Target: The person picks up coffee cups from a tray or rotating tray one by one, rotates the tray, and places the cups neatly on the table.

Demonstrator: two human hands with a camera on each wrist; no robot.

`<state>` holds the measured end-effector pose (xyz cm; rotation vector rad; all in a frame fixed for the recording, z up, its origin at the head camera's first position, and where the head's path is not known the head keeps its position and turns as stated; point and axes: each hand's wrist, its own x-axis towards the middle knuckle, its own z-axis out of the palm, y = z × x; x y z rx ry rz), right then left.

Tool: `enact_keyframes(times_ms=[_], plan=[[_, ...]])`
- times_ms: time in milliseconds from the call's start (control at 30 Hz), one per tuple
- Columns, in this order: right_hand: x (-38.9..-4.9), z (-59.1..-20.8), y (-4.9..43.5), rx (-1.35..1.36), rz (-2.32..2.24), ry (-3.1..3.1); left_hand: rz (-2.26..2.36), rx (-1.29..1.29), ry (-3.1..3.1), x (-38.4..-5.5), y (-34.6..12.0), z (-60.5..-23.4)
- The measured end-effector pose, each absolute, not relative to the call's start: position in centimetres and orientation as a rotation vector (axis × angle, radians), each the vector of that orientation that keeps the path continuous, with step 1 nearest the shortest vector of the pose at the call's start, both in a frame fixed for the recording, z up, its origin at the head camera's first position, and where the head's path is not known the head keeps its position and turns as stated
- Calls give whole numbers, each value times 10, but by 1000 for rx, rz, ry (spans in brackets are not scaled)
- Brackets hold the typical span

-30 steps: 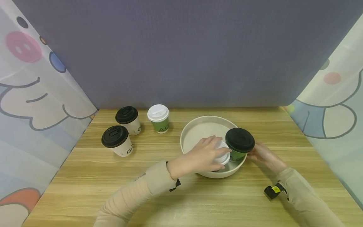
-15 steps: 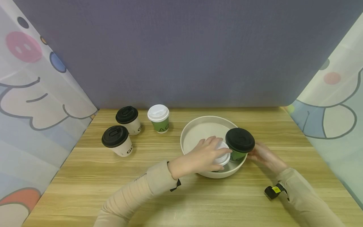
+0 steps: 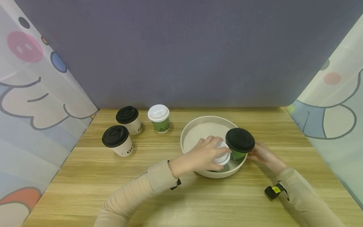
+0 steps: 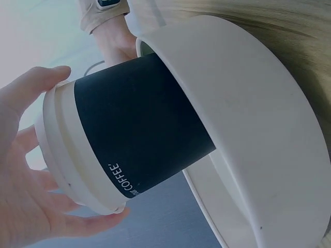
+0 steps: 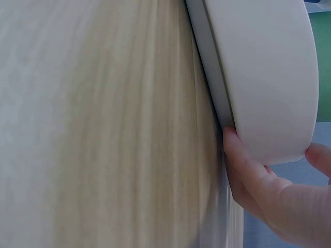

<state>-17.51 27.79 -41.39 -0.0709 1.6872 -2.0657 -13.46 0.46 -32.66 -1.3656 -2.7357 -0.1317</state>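
In left hand (image 3: 202,154), arched over bowl (image 3: 202,129) from its left, fingers curled round the top: white-lidded cup (image 4: 139,124), inside bowl, perhaps resting, base hidden. In right hand (image 3: 263,154), low at bowl's right, thumb and fingers pinching: bowl wall.

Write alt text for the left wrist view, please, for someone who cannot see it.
Fingers of the left hand grip the white lid of a dark cup marked COFFEE, its lower part inside a pale bowl. The right hand shows beyond.
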Motion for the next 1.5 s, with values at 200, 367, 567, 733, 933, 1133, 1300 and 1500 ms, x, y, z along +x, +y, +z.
enact_keyframes(times_ms=[200, 367, 567, 733, 933, 1133, 1300, 1500], plan=[[-175, -415, 278, -107, -2019, 1740, -148, -1362, -2736, -136, 5, -326], [-175, -415, 278, -116, -2046, 1707, -161, -1357, -2739, -136, 4, -322], [-176, -416, 277, -97, -2089, 1646, -149, -1330, -2753, -136, 1, -312], [-176, -416, 277, -79, -2092, 1640, -157, -1306, -2725, -137, -5, -303], [-175, -416, 277, -110, -2081, 1658, -172, -1277, -2709, -139, -13, -291], [-176, -417, 276, -56, -2095, 1637, -227, -1253, -2699, -140, -23, -285], [-176, -417, 277, -45, -2081, 1663, -268, -1217, -2685, -142, -33, -281], [-175, -415, 278, -58, -2081, 1666, -300, -1144, -2694, -147, -47, -278]])
